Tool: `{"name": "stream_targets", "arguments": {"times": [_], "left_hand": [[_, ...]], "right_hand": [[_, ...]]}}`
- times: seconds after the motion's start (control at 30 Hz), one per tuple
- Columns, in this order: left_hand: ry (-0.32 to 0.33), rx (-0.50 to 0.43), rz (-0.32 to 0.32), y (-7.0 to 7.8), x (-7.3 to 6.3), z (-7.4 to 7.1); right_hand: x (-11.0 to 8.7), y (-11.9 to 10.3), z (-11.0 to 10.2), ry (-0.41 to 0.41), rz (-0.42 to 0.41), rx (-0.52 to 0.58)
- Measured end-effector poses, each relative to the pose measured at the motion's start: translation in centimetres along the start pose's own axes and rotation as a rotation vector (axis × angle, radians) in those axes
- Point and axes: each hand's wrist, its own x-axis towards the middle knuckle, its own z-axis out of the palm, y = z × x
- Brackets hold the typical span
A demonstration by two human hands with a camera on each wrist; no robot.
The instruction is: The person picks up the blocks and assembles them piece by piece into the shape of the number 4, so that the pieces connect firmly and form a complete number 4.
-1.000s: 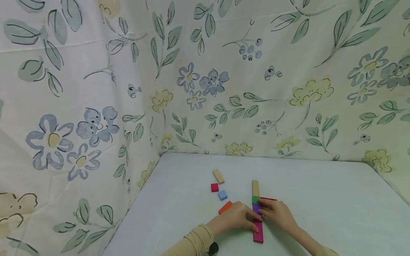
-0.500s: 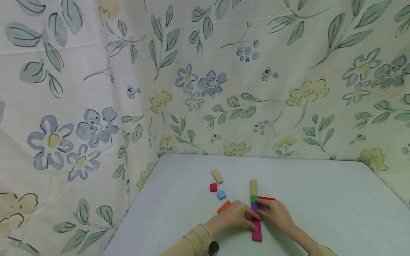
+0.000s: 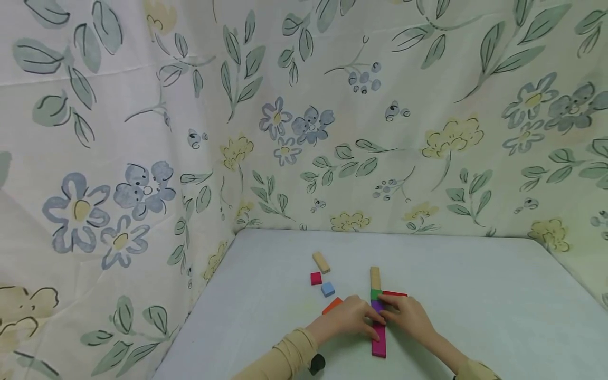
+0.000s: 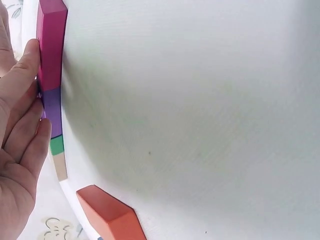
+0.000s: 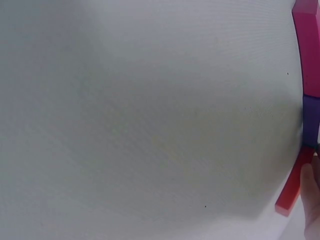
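Colored wooden blocks form a straight row: a natural block [image 3: 375, 277], a green block [image 3: 376, 294], a purple block [image 3: 377, 306] and a magenta block [image 3: 379, 345]. From the row's right side, beside the green block, extends a red block [image 3: 396, 293]. My left hand [image 3: 350, 320] touches the row where purple meets magenta, its thumb on the magenta block. Opposite it, my right hand [image 3: 407, 318] touches the row at green and purple, its fingers in front of the red block. In the right wrist view, a finger [image 5: 308, 187] lies alongside the red block.
To the left lie an orange block [image 3: 332, 305], a blue cube [image 3: 328, 289], a red cube [image 3: 315, 278] and another natural block [image 3: 321, 262]. The white table [image 3: 456, 269] is backed by floral cloth [image 3: 408, 95]. A dark round object [image 3: 316, 364] shows by the left sleeve.
The head view has shifted slightly. Both hands keep nearly the same place on the row, and the blocks hold their arrangement.
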Motion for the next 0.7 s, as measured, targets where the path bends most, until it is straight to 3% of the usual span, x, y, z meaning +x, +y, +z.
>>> {"name": "stream_targets", "arguments": {"times": [0.33, 0.7], "left_hand": [[0.015, 0.011, 0.022, 0.15, -0.19, 0.07], [0.026, 0.098, 0.039, 0.21, -0.14, 0.24]], "right_hand": [[-0.03, -0.32, -0.24, -0.005, 0.003, 0.002], [0.09, 0.02, -0.07, 0.001, -0.027, -0.004]]}}
